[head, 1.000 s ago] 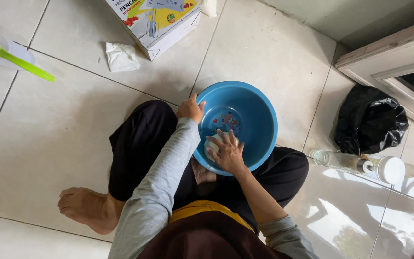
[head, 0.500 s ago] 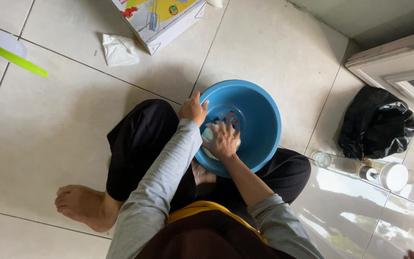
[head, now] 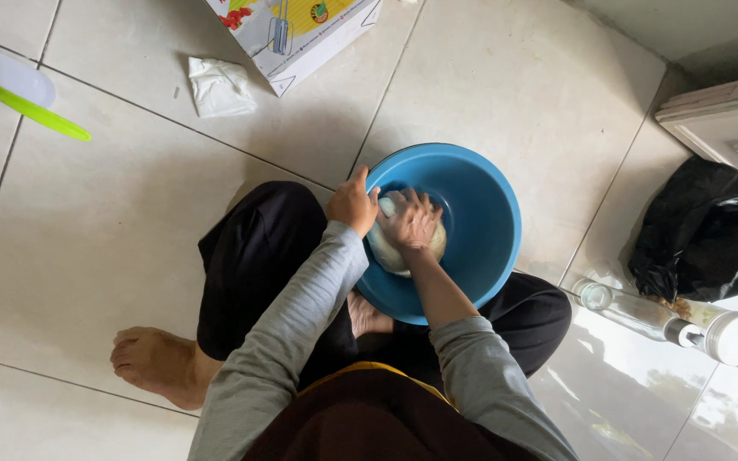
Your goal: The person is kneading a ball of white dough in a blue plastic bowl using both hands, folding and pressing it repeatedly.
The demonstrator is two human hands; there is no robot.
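Blue plastic basin [head: 480, 213] is steadied at its rim by the left hand [head: 353, 205], its grip pinching the edge, while the right hand [head: 410, 224], fingers spread, presses the pale dough [head: 390, 250]; best to push with the palm's heel.

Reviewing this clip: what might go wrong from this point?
1. The blue bowl sits tilted against the person's legs, steadied only by the left hand on its rim; a hard push by the right hand on the dough may tip it.
2. The glass bottle lies on the tile beside the knee and might get knocked and roll.
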